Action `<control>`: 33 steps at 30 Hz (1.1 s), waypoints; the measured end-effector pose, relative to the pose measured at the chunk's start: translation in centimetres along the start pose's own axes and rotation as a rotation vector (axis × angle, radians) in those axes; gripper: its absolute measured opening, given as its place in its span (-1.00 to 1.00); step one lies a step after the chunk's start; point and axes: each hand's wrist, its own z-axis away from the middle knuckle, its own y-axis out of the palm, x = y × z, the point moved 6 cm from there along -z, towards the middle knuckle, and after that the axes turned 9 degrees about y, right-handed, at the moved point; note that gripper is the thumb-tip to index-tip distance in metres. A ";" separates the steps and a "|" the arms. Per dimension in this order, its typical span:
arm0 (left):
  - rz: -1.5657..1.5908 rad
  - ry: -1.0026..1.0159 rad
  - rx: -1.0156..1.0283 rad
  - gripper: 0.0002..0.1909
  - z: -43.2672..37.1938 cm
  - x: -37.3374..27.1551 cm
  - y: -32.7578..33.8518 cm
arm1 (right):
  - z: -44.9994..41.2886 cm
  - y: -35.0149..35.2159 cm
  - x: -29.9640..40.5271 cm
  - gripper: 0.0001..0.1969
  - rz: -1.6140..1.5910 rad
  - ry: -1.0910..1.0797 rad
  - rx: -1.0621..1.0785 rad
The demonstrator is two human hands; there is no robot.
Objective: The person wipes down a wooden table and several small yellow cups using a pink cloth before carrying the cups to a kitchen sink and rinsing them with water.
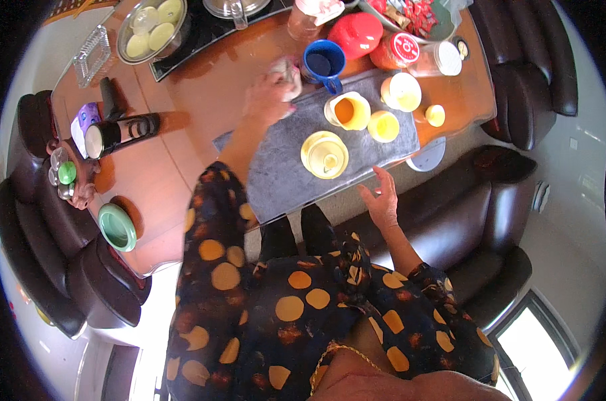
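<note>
My left hand (270, 95), blurred, grips a crumpled white and pink cloth or tissue (288, 75) beside the blue mug (324, 62), above the far left part of a grey tea mat (278, 185). On the mat stand a yellow lidded bowl on a saucer (325, 155), a yellow pitcher (348, 111) holding amber liquid, a yellow cup (383, 126) and another yellow vessel (401, 92). A small yellow cup (435, 116) sits right of the mat. My right hand (382, 200) is empty, fingers apart, just off the table's near edge.
Behind the mug are a red container (355, 35), a red-lidded jar (396, 50), a white-lidded jar (441, 59) and a bowl of wrapped sweets (446, 30). At left are a steel basin (167, 47), a glass tumbler (122, 134) and a green bowl (116, 227). Leather chairs surround the table.
</note>
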 end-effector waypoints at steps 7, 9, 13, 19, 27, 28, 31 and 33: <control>-0.058 -0.181 -0.131 -0.64 15.2 10.1 -5.1 | -0.6 0.6 1.2 -0.36 0.087 -0.140 -0.006; -0.091 -0.427 -0.020 -0.63 20.8 9.1 -5.5 | -1.4 1.3 2.3 -0.33 0.118 -0.191 -0.004; -0.166 -0.411 0.006 -0.60 31.7 1.9 -0.5 | -1.8 4.1 6.5 -0.17 0.197 -0.395 0.023; 0.237 -0.585 0.403 -0.57 36.9 -9.5 3.1 | -2.2 6.6 7.4 -0.07 0.438 -0.462 0.041; 0.385 -0.770 0.164 -0.66 40.2 -9.5 6.5 | -3.7 6.9 5.4 -0.22 0.184 -0.560 0.067; 0.429 -0.762 0.133 -0.67 39.9 -9.9 6.7 | -3.9 6.7 5.3 -0.25 0.150 -0.526 0.101; 0.489 -0.770 0.106 -0.69 39.8 -10.5 7.4 | -3.8 6.8 5.3 -0.26 0.157 -0.572 0.097; 0.501 -0.787 0.113 -0.70 40.1 -10.6 7.6 | -3.7 6.9 5.4 -0.26 0.151 -0.591 0.095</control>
